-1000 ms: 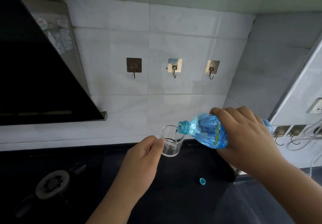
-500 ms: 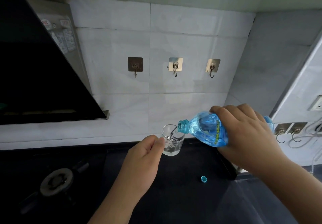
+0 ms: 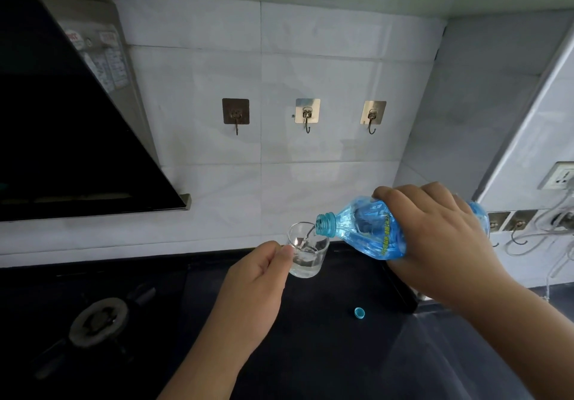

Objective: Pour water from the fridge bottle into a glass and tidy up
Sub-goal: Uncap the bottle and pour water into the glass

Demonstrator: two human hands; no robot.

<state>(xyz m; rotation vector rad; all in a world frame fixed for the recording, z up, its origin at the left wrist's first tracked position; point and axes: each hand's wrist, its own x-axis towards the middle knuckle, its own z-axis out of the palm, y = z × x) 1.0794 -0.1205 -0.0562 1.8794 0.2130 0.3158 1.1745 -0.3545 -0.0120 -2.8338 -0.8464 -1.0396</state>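
Two hands, one bottle, one glass

One blue bottle point(image 3: 366, 231) is gripped by the right hand point(image 3: 435, 238), tilted over one glass point(image 3: 306, 250) pinched by the left hand point(image 3: 257, 281) above the dark counter point(image 3: 326, 353). Its base is hidden by fingers. One cap point(image 3: 359, 312) lies apart. Three hooks point(image 3: 307, 115) are counted.

bottle point(image 3: 369, 231) right of glass point(image 3: 307, 250), cap point(image 3: 359, 312) on counter point(image 3: 326, 353) in front
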